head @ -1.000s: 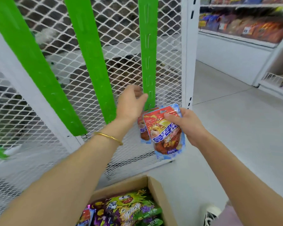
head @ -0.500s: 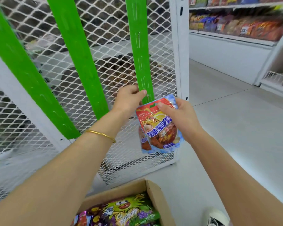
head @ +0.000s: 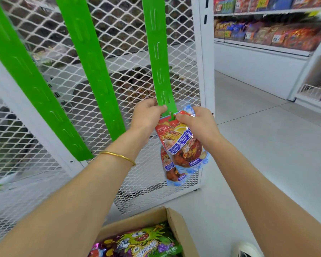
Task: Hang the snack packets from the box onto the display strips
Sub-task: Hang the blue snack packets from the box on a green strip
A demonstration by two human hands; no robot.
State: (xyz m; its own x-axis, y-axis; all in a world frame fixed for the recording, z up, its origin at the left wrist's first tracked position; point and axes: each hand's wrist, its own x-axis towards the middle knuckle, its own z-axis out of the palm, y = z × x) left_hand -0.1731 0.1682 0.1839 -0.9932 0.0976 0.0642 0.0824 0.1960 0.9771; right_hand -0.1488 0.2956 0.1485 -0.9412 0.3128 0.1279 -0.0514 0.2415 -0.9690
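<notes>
At the bottom edge an open cardboard box [head: 177, 228] sits on the floor. It holds glossy snack packets [head: 143, 242] printed in green, yellow and purple, lying flat and overlapping; how many lie beneath I cannot tell. Just right of the box is the toe of a white shoe [head: 246, 250]. Both forearms reach up from there, the left wearing a thin gold bangle [head: 119, 157]. The left hand [head: 146, 117] grips the bottom end of the rightmost green display strip [head: 157, 58], with its fingers curled behind the strip and its thumb pressed across the front. The right hand [head: 196, 125] pinches the top edge of a red-and-blue packet [head: 182, 143] between thumb and curled fingers, holding its hang hole at a small green tab on the strip's end. A second packet [head: 171, 172] of the same kind hangs just behind and below the first, partly covered by it. The strip hangs against a white mesh panel [head: 119, 43], with two more green strips [head: 89, 62] to its left. Farther right, across the pale floor [head: 267, 145], store shelves [head: 258, 46] carry rows of blurred packaged goods.
</notes>
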